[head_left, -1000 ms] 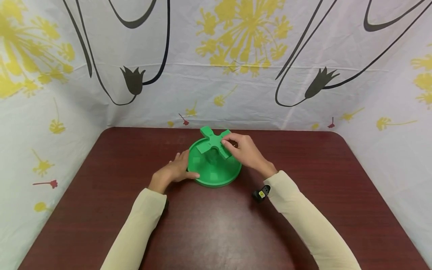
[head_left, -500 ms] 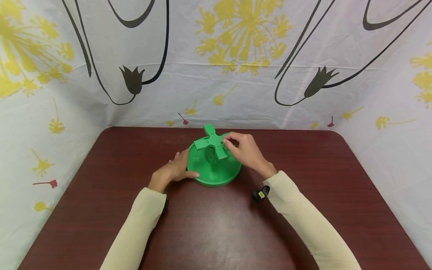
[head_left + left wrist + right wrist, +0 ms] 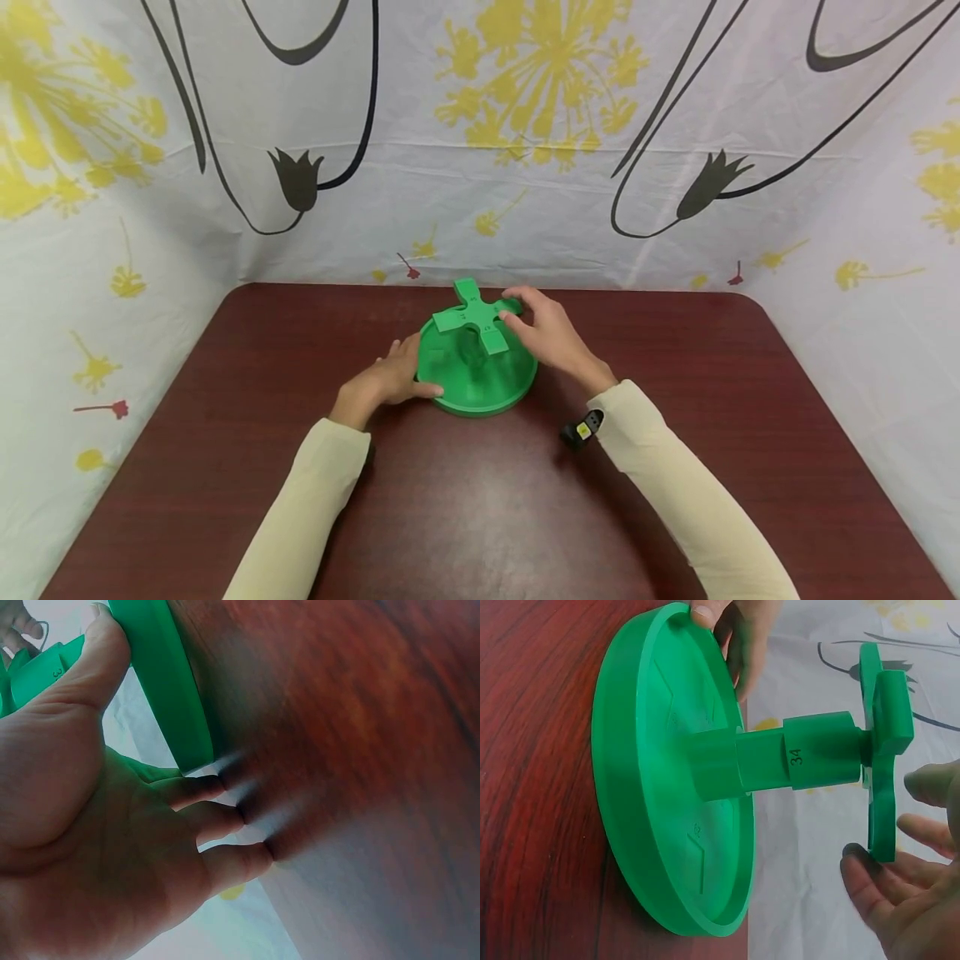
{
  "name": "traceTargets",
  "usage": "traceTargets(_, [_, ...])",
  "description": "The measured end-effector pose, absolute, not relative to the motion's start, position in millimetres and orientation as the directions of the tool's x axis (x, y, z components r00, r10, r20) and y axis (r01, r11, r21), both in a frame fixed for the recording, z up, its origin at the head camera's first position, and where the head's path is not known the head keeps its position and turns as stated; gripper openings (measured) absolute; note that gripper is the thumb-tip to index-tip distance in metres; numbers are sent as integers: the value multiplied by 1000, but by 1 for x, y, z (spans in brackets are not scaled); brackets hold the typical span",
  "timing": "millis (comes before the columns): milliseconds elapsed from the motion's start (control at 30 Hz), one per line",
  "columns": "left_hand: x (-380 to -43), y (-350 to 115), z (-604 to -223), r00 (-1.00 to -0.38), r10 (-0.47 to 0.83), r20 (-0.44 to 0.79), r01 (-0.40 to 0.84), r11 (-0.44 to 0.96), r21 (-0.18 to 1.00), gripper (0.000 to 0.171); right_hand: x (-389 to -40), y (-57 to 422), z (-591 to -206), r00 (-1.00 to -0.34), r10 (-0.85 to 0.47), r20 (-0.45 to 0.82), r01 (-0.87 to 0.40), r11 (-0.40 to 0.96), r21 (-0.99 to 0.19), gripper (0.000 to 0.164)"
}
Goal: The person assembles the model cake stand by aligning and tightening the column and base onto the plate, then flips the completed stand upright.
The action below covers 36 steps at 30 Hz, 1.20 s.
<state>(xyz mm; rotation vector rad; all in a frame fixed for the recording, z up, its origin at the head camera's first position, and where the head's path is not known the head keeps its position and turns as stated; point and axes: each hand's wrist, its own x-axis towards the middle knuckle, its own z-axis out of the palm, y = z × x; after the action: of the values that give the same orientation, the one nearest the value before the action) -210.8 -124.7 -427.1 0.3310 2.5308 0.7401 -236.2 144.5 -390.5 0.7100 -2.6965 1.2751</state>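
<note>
A green round tray with a raised rim (image 3: pixel 480 394) lies on the table. From its centre rises a stepped green post (image 3: pixel 823 754), marked 34 in the right wrist view. On top of the post sits a green four-armed cross piece (image 3: pixel 472 316) with small markings. My left hand (image 3: pixel 384 377) holds the tray's left side, thumb over the rim and other fingers outside it, several fingertips on the table. Around one arm of the cross my right hand (image 3: pixel 551 335) is loosely spread; a fingertip (image 3: pixel 855 851) touches the arm's end while the thumb (image 3: pixel 930 784) stands apart.
The dark red-brown table (image 3: pixel 465 508) reaches to a white cloth backdrop (image 3: pixel 405 192) printed with flowers, which also hangs at both sides. A black wrist camera (image 3: pixel 581 429) is worn under the right sleeve (image 3: pixel 660 450).
The cross piece turned clockwise in the head view, mostly during the first half second. My right thumb and fingers have since parted from their pinch. The left hand and tray stayed put.
</note>
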Motion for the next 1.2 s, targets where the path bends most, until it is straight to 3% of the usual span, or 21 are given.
traceTargets(600, [-213, -125, -428, -854, 333, -401, 78, 842, 535, 105, -232, 145, -393, -856, -387, 344, -511, 528, -679, 27])
traceTargets(867, [-214, -124, -428, -856, 336, -393, 88, 844, 530, 106, -228, 142, -391, -831, -435, 347, -547, 524, -653, 12])
traceTargets(1200, [-214, -126, -430, -858, 339, -387, 83, 833, 547, 105, -225, 138, -392, -809, -464, 362, -573, 482, -663, 11])
